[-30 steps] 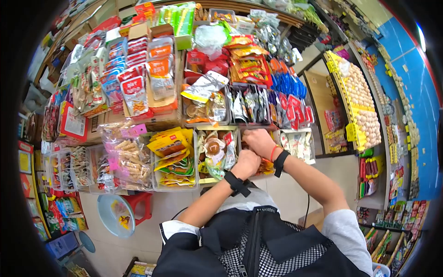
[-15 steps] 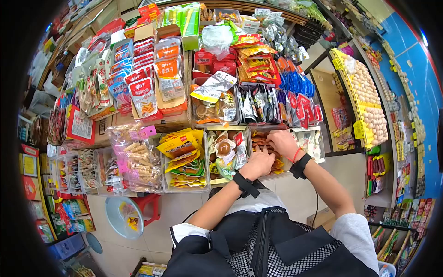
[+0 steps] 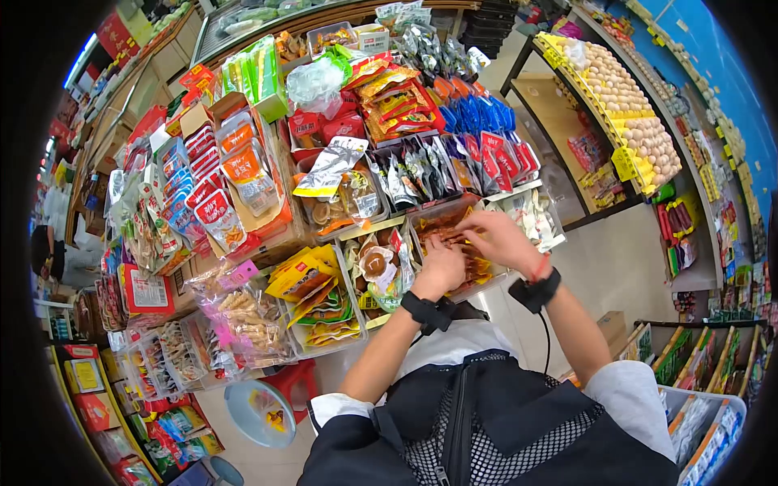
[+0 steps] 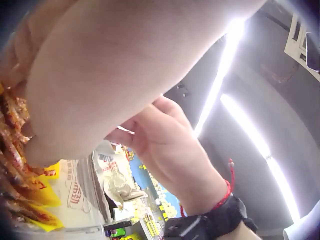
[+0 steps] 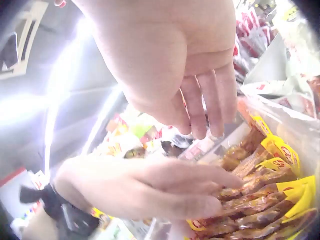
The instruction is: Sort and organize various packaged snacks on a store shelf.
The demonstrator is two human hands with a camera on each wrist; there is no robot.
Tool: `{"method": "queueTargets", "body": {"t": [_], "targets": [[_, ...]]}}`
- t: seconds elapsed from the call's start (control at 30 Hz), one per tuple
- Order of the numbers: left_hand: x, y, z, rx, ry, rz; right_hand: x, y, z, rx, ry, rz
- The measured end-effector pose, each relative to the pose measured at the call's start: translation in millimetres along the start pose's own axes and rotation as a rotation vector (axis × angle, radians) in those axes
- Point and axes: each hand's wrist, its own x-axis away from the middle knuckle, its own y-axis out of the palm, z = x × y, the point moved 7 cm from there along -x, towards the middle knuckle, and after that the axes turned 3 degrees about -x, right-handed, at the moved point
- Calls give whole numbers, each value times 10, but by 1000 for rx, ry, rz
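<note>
Reddish-brown snack packets with yellow labels (image 3: 480, 274) (image 5: 255, 207) stand in a clear bin in the front row. My left hand (image 3: 442, 267) (image 5: 145, 187) rests on them with its fingers extended. Above the bin's right side, my right hand (image 3: 504, 240) (image 5: 170, 60) has loosely straight fingers, and no packet shows in it; its fingertips reach close to the left hand. In the left wrist view, the left hand (image 4: 105, 75) fills the upper part, its fingertips against the packets (image 4: 20, 175), and the right hand (image 4: 172, 155) is beyond it.
Left of this bin are a bin with round brown snacks (image 3: 377, 263) and one of yellow packets (image 3: 304, 275). White packets (image 3: 527, 212) lie to its right. Behind rise more snack rows, with egg trays (image 3: 616, 105) at the right. A blue basin (image 3: 259, 413) is below.
The head view has turned, tilting the bins. The packets, largely covered by the hands a second ago, now show more. My right hand's fingers have lifted and straightened; the left stays on the packets.
</note>
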Motion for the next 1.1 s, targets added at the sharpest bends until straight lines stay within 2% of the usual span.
{"method": "queueTargets", "body": {"t": [0.07,0.1,0.2,0.27,0.33,0.37,0.5,0.63,0.67,0.77,0.8,0.87,0.9,0.93,1.0,1.07,1.1], "targets": [[24,60,9,-34,-55,37,237,-277,-149,-194,190,63],[23,23,50,-112,-33,-58,407,-341,-150,-293,284,99],[-41,5,82,-144,-66,-151,1010,-374,44,-497,361,255],[-159,126,-24,-177,-64,-104,1364,-384,95,-481,386,241],[-102,84,-59,-122,-61,-46,1737,-341,252,-460,500,218],[-65,22,-51,-110,-66,22,1895,-329,312,-450,559,194],[59,-382,109,-62,-74,637,2749,-161,886,-313,657,185],[-63,-325,106,-135,-180,624,4087,533,1910,-566,872,179],[-74,-284,83,-157,-203,604,4424,743,2036,-611,913,167],[-123,-176,-17,-211,-213,553,5464,1360,2118,-785,1264,216],[-164,-146,-62,-178,-239,451,5878,1646,2180,-860,1358,224],[-163,-157,-77,-161,-215,423,7162,2633,2664,-499,1421,57],[-142,-151,-121,-100,-141,496,7438,2815,2614,-466,1458,-63],[-8,-240,-66,-25,-84,546,7542,2875,2474,-476,1492,-150],[453,-399,192,-61,-14,719,7655,2935,2271,-564,1532,-247],[913,-555,472,137,77,711,7611,2887,2171,-686,1542,-276],[1112,-530,493,377,-7,608,7538,2834,2164,-756,1541,-262]]}}
